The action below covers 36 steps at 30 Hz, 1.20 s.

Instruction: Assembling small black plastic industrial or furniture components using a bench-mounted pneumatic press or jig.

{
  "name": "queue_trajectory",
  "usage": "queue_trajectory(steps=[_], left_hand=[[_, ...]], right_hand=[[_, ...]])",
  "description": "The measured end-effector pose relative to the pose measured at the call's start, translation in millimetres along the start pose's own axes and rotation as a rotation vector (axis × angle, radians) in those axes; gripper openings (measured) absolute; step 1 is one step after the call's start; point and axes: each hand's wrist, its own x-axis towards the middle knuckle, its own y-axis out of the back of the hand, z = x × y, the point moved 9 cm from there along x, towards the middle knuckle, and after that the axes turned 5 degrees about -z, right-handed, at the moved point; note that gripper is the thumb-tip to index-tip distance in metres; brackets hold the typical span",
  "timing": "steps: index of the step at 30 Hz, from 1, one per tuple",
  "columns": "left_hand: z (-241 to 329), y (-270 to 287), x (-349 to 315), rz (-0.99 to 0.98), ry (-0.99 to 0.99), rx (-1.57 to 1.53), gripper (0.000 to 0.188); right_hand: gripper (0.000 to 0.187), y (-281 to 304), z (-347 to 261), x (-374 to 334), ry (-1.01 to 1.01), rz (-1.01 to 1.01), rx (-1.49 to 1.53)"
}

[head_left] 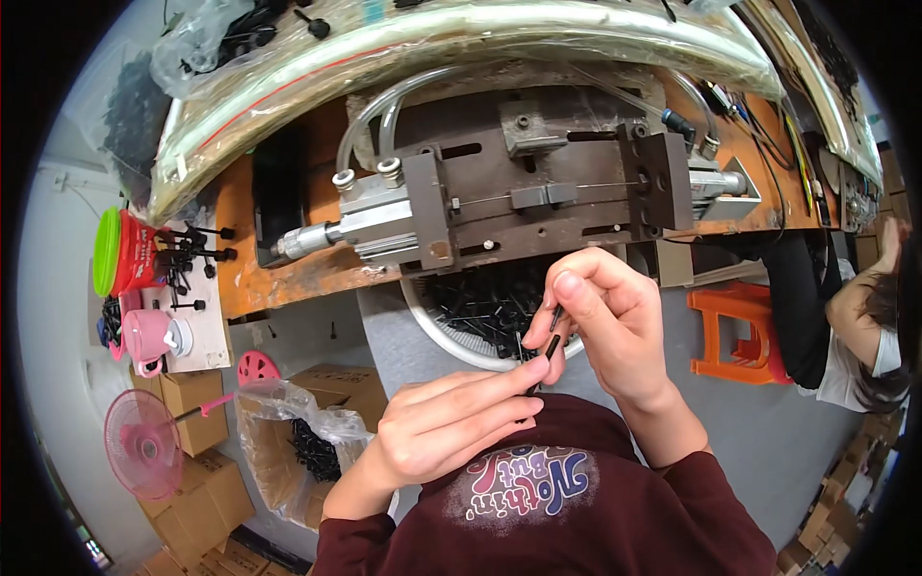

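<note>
Both hands meet in front of my dark red shirt, just nearer than the machine's edge. My left hand (456,422) is closed with its fingers stretched together, gripping a slim black rod (552,348) whose end sticks out past the fingertips. Other dark bits show under those fingers, too hidden to name. My right hand (612,322) pinches a small thin dark pin (556,315) between thumb and fingertips, close above the rod. Behind the hands, a white basket (420,312) holds many black stemmed parts (490,305), partly covered by the hands and the machine.
A brown metal fixture (538,226) with silver air cylinders (377,228) and clear hoses sits on the wooden bench (327,288). At left are a pink fan (144,446), a pink jug (146,336) and a bag-lined carton (274,461). Another person (855,317) sits right, near an orange stool (715,336).
</note>
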Motion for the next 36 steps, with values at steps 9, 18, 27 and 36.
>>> queue_trajectory(steps=[9, 18, 27, 36], left_hand=[[-1.5, -4.7, 3.9, -0.009, 0.011, 0.022, 0.029], [-3.4, -6.5, 1.3, -0.024, 0.039, -0.026, 0.026], [-4.3, -7.6, 3.1, -0.017, 0.042, -0.024, 0.027], [-4.7, -10.2, 2.2, -0.019, 0.08, -0.071, 0.028]], right_hand=[[0.018, 5.1, -2.5, -4.2, 0.075, 0.031, 0.034], [0.019, 6.5, -9.2, -7.0, 0.112, 0.038, -0.042], [0.019, -2.1, -16.2, -8.9, 0.163, -0.01, -0.162], [0.015, 2.0, -8.6, -11.4, 0.132, -0.002, -0.028]])
